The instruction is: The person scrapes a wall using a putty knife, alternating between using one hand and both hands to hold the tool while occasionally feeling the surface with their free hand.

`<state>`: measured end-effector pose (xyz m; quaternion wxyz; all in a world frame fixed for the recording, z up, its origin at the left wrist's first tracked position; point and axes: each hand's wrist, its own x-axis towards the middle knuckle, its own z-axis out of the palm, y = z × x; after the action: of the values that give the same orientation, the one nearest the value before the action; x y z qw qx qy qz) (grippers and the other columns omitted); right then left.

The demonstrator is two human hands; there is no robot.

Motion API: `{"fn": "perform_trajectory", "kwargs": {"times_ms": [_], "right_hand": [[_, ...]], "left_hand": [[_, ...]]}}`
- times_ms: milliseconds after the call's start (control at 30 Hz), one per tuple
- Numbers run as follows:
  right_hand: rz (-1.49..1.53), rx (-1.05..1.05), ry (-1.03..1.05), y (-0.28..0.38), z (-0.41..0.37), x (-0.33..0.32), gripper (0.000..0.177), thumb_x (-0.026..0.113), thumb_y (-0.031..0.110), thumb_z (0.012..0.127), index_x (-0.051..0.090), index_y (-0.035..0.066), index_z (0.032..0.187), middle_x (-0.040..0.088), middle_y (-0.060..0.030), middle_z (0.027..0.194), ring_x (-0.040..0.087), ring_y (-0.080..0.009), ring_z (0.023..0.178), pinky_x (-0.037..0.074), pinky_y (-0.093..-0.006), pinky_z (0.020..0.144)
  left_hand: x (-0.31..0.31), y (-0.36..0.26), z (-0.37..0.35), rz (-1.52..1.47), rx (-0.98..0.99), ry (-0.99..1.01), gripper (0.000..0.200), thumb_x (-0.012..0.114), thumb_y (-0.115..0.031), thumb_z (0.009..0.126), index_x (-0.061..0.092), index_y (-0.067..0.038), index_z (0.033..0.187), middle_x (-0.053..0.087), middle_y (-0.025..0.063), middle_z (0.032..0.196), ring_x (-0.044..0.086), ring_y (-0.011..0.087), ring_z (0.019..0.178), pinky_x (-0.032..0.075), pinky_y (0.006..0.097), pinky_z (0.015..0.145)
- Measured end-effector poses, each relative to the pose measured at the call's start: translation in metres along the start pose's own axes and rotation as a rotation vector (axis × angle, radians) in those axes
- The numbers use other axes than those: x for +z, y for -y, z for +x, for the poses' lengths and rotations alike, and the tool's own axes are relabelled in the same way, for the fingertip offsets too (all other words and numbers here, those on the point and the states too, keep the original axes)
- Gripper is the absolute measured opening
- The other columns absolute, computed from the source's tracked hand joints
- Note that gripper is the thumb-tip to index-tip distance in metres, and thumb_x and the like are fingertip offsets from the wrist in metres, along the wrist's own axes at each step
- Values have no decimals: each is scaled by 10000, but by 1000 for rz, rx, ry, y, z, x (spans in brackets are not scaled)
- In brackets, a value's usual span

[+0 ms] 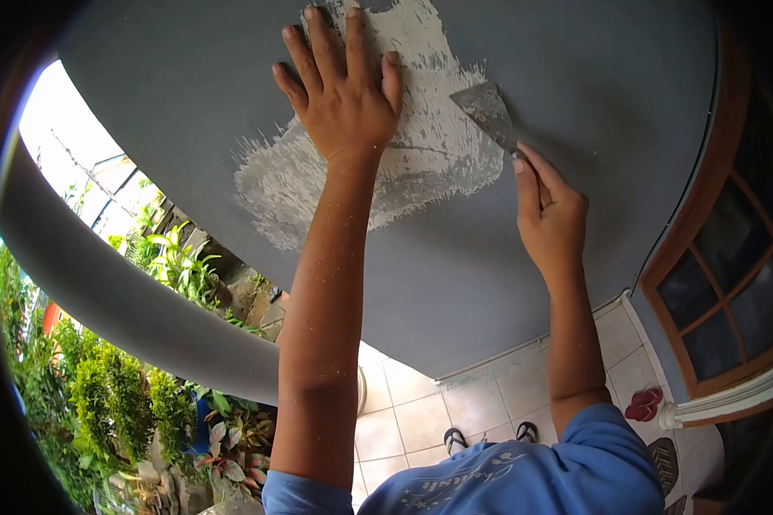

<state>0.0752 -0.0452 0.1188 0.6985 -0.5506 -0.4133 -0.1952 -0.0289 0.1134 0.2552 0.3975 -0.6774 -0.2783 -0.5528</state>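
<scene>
We look along two bare arms raised against a dark grey wall (593,103) that fills most of the view. The left hand (343,94) lies flat on the wall, fingers spread and pointing upward, palm pressed to the surface and grasping nothing. It rests on a pale, rough patch (429,150) where the grey coat is missing and whitish streaks show; the patch spreads out on both sides of the wrist and runs up past the fingertips. The right hand (550,215) is lower and further right, closed around the handle of a scraper (488,112), with the forefinger stretched along the handle. The handle itself is mostly hidden inside the grip. The scraper's flat metal blade angles up and to the left, and its wide edge meets the wall at the right border of the pale patch, just beside the left hand's little finger but apart from it. At the bottom we see the shoulders of a blue shirt (532,481). Below the wall lies a pale tiled floor (464,403) with a black pair of sandals (455,439) and, near the wall's right corner, red sandals (644,403). A wooden-framed window (704,266) stands at the right edge. On the left, beyond a broad grey beam (103,292), are green garden plants (103,403) and bright sky.
</scene>
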Motion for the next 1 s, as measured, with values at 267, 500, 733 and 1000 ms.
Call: {"fn": "perform_trajectory", "kwargs": {"times_ms": [267, 500, 733, 1000], "right_hand": [[-19, 80, 54, 10, 17, -1, 253, 614, 169, 936, 690, 7, 1116, 710, -155, 764, 719, -248, 679, 540, -303, 603], [-214, 36, 127, 23, 0, -3, 254, 610, 168, 933, 688, 1, 1108, 708, -146, 730, 708, -236, 616, 548, -311, 575], [-196, 2, 32, 1, 0, 7, 244, 606, 157, 936, 690, -5, 1098, 700, -150, 711, 707, -226, 599, 543, -308, 547], [-335, 79, 131, 22, -7, 3, 233, 600, 146, 936, 693, -1, 1092, 698, -133, 692, 693, -229, 569, 532, -290, 515]], "left_hand": [[-1, 0, -1, -14, -9, 9, 583, 445, -405, 966, 385, -165, 1494, 273, 164, 1576, 197, 394, 1465, 130, 578, 1158], [11, 3, -5, -113, 41, -103, 577, 461, -459, 942, 387, -260, 1479, 302, 157, 1552, 221, 410, 1450, 151, 620, 1138], [13, 3, -3, -118, 33, -115, 573, 458, -454, 942, 392, -254, 1475, 301, 158, 1554, 219, 412, 1451, 144, 618, 1141], [16, 2, -6, -72, 4, -57, 574, 464, -459, 931, 424, -241, 1460, 275, 161, 1565, 191, 404, 1463, 132, 611, 1143]]}}
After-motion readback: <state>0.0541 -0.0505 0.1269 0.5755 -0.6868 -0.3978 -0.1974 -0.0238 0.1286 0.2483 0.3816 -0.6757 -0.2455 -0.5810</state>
